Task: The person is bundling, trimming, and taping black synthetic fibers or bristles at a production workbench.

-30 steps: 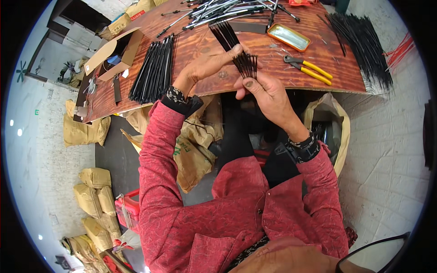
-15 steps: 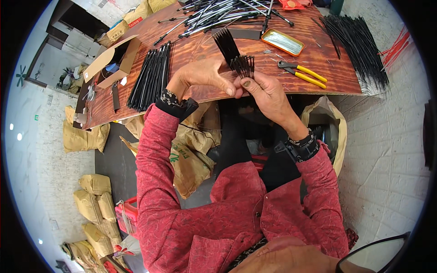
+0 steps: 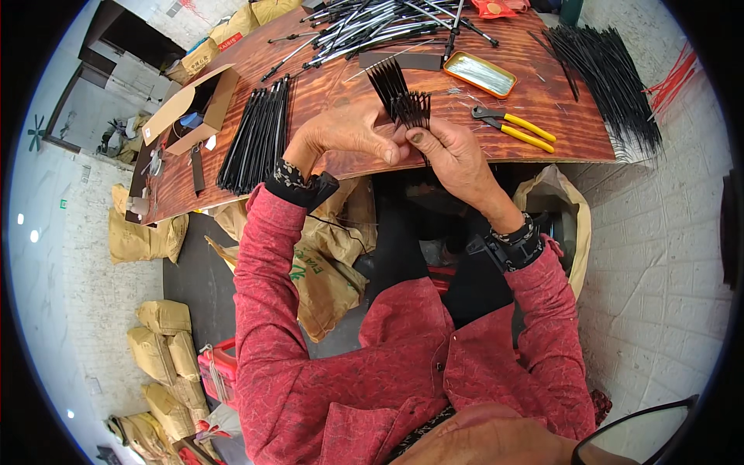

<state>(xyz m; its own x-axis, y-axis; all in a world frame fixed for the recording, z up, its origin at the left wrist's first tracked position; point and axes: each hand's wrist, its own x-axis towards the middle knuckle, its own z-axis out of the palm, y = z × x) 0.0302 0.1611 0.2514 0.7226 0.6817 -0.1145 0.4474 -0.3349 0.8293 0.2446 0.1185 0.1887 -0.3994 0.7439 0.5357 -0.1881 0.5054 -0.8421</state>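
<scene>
Above the table's near edge, both hands meet at a fanned bunch of thin black rods [image 3: 388, 84]. My left hand [image 3: 347, 133] is curled round the bunch from the left, with its thumb pointing right. From the right, my right hand [image 3: 453, 155] pinches the knobbed lower ends, its thumb lying across them. A thin pale wire [image 3: 358, 75] crosses the rods near their upper ends. Part of the bunch is hidden behind the fingers. Yellow-handled pliers [image 3: 518, 132] lie to the right of my right hand. Beyond them sits a yellow-rimmed tray [image 3: 480, 73] of thin pale wires.
Left on the wooden table [image 3: 325, 89] lie a row of black rods [image 3: 256, 138] and an opened cardboard box [image 3: 194, 108]. Black-and-silver rods [image 3: 380, 32] are heaped at the back. A pile of black strips [image 3: 608, 85] hangs over the right edge. An open sack [image 3: 577, 225] stands below.
The thin pale wire now shows across the upper part of the fanned rods. The bunch has tilted slightly; both hands keep nearly the same place.
</scene>
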